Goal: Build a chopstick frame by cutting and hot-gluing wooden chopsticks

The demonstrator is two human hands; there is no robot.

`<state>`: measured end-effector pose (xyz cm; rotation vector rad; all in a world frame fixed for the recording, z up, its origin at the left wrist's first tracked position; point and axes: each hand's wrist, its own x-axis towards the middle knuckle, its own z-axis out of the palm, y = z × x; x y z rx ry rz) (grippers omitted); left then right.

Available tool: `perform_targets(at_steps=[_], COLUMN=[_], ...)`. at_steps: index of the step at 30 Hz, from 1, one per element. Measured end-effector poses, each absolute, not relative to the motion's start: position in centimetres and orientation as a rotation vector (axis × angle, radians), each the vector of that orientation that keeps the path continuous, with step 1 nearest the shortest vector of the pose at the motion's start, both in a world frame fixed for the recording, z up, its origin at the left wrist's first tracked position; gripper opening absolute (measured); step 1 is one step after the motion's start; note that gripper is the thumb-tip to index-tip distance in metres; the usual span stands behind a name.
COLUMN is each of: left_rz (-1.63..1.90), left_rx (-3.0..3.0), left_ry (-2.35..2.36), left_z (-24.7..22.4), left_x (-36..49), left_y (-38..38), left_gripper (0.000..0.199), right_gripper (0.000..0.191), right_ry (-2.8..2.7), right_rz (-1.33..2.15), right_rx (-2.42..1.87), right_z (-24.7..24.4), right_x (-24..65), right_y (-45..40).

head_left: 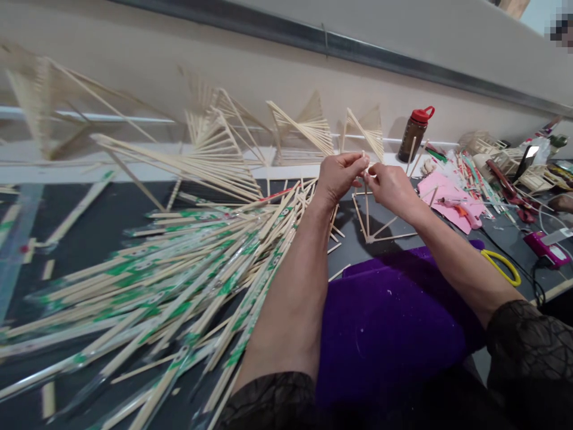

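My left hand (341,178) and my right hand (392,190) meet above the table with fingertips pinched close together. Between and below them stands a small frame of thin wooden sticks (367,220), joined at a corner near the table's front. One upright stick of this frame runs up into my fingers, which hide its top end. A small pale bit shows at the left fingertips, too small to name. Left of my forearm lies a big pile of chopsticks (179,280), many in clear and green wrappers. A purple cloth (398,322) lies below my arms.
Finished twisted stick models (304,128) line the wall. A brown bottle with a red lid (414,134) stands behind my right hand. Rightward are pink paper (472,218), a glue gun (463,208), yellow-handled scissors (505,267), a magenta device (547,249) and cables.
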<state>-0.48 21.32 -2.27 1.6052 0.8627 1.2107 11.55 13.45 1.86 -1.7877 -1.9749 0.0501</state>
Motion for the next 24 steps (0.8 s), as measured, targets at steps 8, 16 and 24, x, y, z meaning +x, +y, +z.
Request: perform_targets(at_steps=[8, 16, 24], left_rz=[1.212, 1.219, 1.232], left_rx=[1.576, 1.603, 1.644], left_ry=[0.825, 0.823, 0.811], left_z=[-2.1, -2.2, -2.5], left_x=[-0.3, -0.2, -0.1], left_y=[21.2, 21.4, 21.6], left_gripper=[0.048, 0.059, 0.053], right_gripper=[0.018, 0.015, 0.023], right_ry=[-2.014, -2.305, -2.325], right_rz=[-0.14, -0.098, -0.133], right_rx=[-1.712, -1.716, -1.79], right_z=[5.6, 7.7, 8.6], right_x=[12.8, 12.1, 11.6], right_y=[15.9, 17.9, 17.1])
